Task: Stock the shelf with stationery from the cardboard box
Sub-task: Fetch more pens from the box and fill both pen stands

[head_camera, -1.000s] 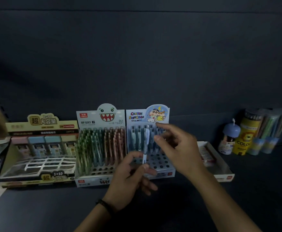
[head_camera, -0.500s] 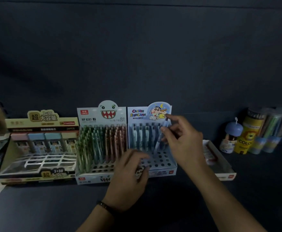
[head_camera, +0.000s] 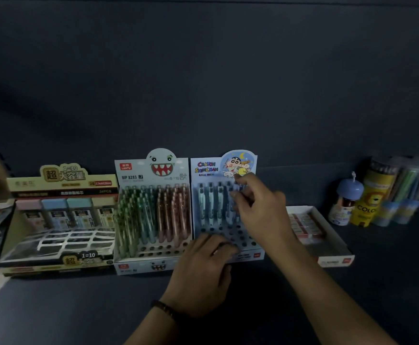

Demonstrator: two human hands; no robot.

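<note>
Pen display [head_camera: 204, 168] stands on the shelf [head_camera: 353, 295]. Left hand [head_camera: 203, 270] rests on its perforated front, fingers loosely bent, gripping nothing. Right hand [head_camera: 260, 210] is raised over the back rows, fingertips at the pens [head_camera: 209, 205]; whether it grips one cannot be determined.

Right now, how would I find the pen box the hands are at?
Look along the dark shelf. Third from the left stands the blue pen box, under the right hand. Unlike the toothy monster box beside it, its card shows a cartoon boy and many of its holes are empty.
</note>
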